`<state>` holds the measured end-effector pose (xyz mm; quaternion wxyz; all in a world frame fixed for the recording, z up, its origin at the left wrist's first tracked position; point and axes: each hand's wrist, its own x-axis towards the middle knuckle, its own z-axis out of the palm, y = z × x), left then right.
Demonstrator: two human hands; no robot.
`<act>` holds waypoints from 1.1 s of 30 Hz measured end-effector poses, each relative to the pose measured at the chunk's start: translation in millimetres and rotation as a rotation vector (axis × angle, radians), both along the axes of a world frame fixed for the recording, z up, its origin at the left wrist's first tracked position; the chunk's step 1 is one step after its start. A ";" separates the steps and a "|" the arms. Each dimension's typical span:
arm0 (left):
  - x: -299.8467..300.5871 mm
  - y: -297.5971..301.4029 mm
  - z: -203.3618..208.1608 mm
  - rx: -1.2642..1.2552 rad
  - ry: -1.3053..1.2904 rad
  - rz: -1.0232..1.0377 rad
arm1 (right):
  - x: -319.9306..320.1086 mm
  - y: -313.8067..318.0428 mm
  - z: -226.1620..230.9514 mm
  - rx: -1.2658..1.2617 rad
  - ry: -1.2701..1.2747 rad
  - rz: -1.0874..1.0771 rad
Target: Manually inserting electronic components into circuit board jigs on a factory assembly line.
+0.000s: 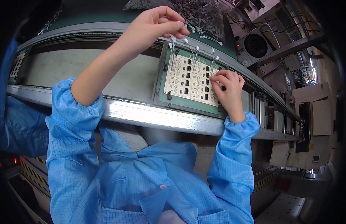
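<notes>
A green carrier fixture (161,82) holds a pale panel of circuit boards (176,86) with two columns of black components. Several thin wire leads with white connectors (197,49) stick up along its far side. Beyond that far edge, my left hand (161,24) hangs with thumb and fingers brought together, close to loose white connectors; whatever is between the fingertips is too small to make out. At the panel's right edge my right hand (229,87) pinches down onto the board, its fingertips hiding what they hold.
The fixture sits on a conveyor with a metal front rail (161,117). Behind it, a heap of wire leads in clear plastic (203,16) lies on a green surface. At the back right stands a grey box with a round black front (256,44). Another person's blue sleeve (21,123) shows at left.
</notes>
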<state>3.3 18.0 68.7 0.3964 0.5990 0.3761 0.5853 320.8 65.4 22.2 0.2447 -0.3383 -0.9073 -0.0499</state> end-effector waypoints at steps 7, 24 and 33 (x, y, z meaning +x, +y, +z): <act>57.1 -1.6 -0.6 0.393 0.607 0.364 | 0.8 38.8 37.2 -0.190 -0.123 -0.048; 125.5 19.7 -25.8 0.433 1.026 0.350 | 10.4 178.3 -2.5 0.140 0.002 -0.383; 129.5 29.3 -39.1 0.373 1.037 0.302 | 26.8 192.2 -3.0 -0.078 0.647 -0.143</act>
